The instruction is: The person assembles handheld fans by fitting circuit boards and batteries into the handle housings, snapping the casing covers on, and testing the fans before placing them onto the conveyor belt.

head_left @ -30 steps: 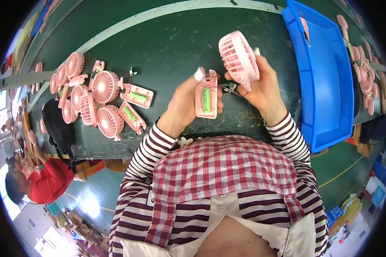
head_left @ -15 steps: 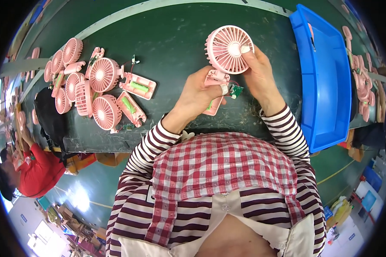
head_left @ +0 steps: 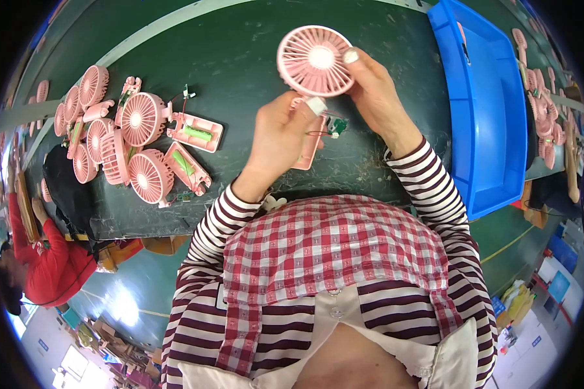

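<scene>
Both hands hold one pink handheld fan [head_left: 316,59] over the green table. Its round slatted head faces up and away from me. My right hand [head_left: 377,92] grips the right rim of the head, thumb on the front grille. My left hand [head_left: 278,133] is closed round the neck and the opened handle [head_left: 308,152], thumb pressed at the joint below the head. A small green circuit board [head_left: 337,125] on thin wires hangs beside my left thumb. White coverings are on both thumbs. My left palm hides part of the handle.
Several pink fans [head_left: 136,120] with opened handles and green batteries lie in a heap on the left. A blue tray [head_left: 461,117] stands at the right, with more pink fan parts [head_left: 544,97] beyond it. At far left is a person in red [head_left: 58,266].
The fan and both hands have shifted to the left and slightly up in the view. The head has tilted a little, and my left thumb sits higher near the neck.
</scene>
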The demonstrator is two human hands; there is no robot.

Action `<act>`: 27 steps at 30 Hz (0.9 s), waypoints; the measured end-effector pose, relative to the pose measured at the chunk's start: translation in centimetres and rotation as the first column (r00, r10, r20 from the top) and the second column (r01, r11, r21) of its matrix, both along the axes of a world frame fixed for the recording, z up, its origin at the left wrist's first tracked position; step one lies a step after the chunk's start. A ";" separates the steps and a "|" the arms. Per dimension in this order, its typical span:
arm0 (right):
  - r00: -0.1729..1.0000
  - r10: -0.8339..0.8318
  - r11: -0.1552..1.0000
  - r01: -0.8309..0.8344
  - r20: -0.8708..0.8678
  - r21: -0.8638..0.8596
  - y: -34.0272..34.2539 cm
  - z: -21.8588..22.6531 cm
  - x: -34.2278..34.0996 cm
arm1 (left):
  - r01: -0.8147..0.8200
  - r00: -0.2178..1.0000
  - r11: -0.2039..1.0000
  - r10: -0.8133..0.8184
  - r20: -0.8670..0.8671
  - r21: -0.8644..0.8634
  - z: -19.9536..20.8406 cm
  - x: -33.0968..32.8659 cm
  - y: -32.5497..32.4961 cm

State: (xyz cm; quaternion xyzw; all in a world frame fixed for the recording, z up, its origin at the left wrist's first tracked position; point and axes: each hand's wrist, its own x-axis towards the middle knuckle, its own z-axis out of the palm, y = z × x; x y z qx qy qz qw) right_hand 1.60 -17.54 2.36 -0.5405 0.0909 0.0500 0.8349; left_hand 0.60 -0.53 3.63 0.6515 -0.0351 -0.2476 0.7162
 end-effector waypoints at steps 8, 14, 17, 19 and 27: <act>0.651 0.290 0.381 0.594 0.701 -0.709 1.0 -0.7 -2.7 | -0.153 0.959 0.970 0.099 -0.266 -0.190 1.0 2.0 0.7; 0.534 0.371 0.430 0.626 0.760 -0.650 2.2 1.3 -1.4 | -0.086 0.922 0.987 0.026 -0.385 -0.137 0.3 1.4 0.2; 0.617 0.388 0.407 0.552 0.685 -0.728 2.0 2.1 -1.2 | 0.074 0.864 0.977 -0.164 -0.476 -0.202 0.4 1.5 0.3; 0.606 0.448 0.405 0.517 0.657 -0.754 1.8 2.7 -1.1 | 0.065 0.856 0.973 -0.169 -0.488 -0.223 0.1 1.4 0.4; 0.649 0.603 0.388 0.270 0.464 -0.881 1.8 4.0 -0.5 | 0.062 0.851 0.977 -0.159 -0.501 -0.205 0.4 1.5 0.9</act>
